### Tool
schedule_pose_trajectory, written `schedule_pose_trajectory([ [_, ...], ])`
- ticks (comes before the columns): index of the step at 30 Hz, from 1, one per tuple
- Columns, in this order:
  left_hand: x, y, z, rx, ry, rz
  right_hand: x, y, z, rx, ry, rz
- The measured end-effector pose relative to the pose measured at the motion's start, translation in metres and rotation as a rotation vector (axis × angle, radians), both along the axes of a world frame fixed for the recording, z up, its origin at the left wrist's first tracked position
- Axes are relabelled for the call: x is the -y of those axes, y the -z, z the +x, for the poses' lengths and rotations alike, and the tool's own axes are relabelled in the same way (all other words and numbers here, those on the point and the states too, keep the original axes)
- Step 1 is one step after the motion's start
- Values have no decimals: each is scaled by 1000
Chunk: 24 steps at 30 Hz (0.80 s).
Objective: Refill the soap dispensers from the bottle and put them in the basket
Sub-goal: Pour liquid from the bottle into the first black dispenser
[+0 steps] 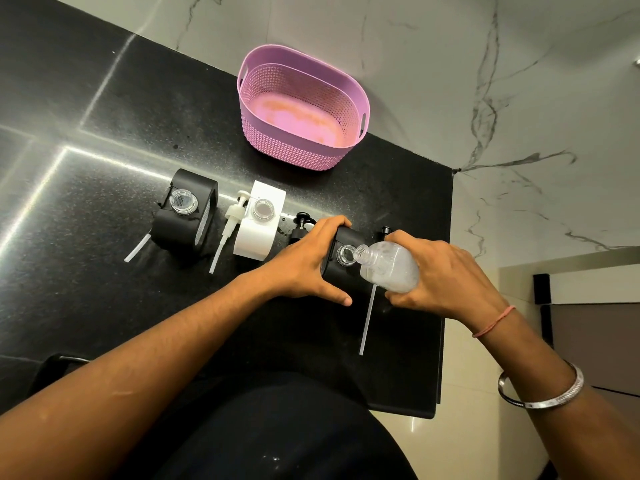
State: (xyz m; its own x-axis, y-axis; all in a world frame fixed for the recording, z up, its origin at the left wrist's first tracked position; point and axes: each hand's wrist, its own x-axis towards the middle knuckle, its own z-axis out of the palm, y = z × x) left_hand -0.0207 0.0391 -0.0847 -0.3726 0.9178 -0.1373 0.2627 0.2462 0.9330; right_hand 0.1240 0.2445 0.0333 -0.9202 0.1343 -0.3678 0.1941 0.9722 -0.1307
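Observation:
Three square soap dispensers stand in a row on the black counter, all with open necks. My left hand (311,261) grips the right black dispenser (341,259). My right hand (440,278) holds a clear plastic bottle (389,266), tilted with its mouth at that dispenser's neck. To the left stand a white dispenser (258,225) and another black dispenser (185,213). A white pump (230,223) lies between them. A black pump (300,225) lies behind my left hand. The pink perforated basket (294,150) sits empty at the back.
A clear pump tube (367,320) lies on the counter below the bottle, another (138,248) left of the far black dispenser. The counter's right edge (445,306) drops to a cream floor. A marble wall rises behind the basket.

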Motion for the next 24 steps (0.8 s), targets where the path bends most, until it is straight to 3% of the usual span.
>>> schedule_pose_trajectory([
  [24,0,2,0,5,1,4,3,-6,-2,29,3,12],
])
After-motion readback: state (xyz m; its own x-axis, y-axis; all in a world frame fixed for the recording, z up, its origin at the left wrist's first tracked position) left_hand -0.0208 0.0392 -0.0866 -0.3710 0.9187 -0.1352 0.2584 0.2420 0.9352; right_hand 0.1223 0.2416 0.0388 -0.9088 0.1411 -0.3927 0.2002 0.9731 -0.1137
